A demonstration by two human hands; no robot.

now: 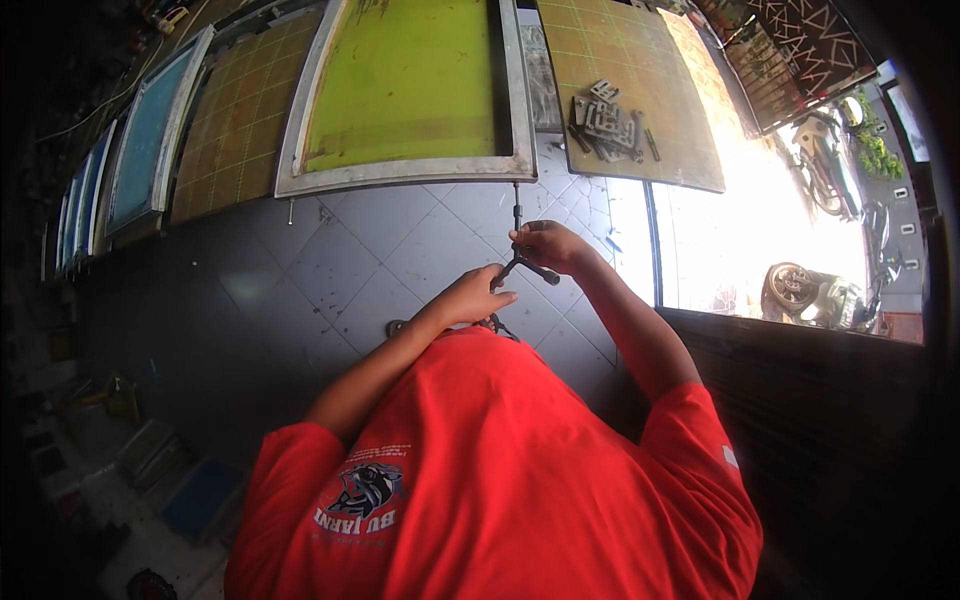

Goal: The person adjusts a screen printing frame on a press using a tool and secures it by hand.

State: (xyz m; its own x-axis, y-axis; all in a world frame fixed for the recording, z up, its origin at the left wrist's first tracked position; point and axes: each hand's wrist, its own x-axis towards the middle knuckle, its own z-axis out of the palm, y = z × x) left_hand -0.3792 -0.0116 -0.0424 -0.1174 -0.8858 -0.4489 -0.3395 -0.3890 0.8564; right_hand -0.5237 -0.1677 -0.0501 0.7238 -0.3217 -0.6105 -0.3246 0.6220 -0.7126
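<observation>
A dark three-armed socket wrench (pixel 517 258) stands between my hands. Its shaft lines up with a thin bolt (pixel 517 192) at the near right corner of a screen-printing frame (pixel 400 178). The frame has a worn grey metal rim and yellow-green mesh (pixel 405 85). My right hand (pixel 552 245) is closed, its fingers pinching the wrench shaft near the hub. My left hand (pixel 472 298) is closed around the wrench's left arm, with one digit sticking out to the right. The third arm points to the lower right, free of both hands.
Right of the frame, a board (pixel 640 100) carries a pile of metal clamps or brackets (pixel 608 125). More frames, one with blue mesh (pixel 150 130), line the left. Tiled floor (pixel 320 270) lies below. Motorcycles (pixel 815 290) stand outside at the right.
</observation>
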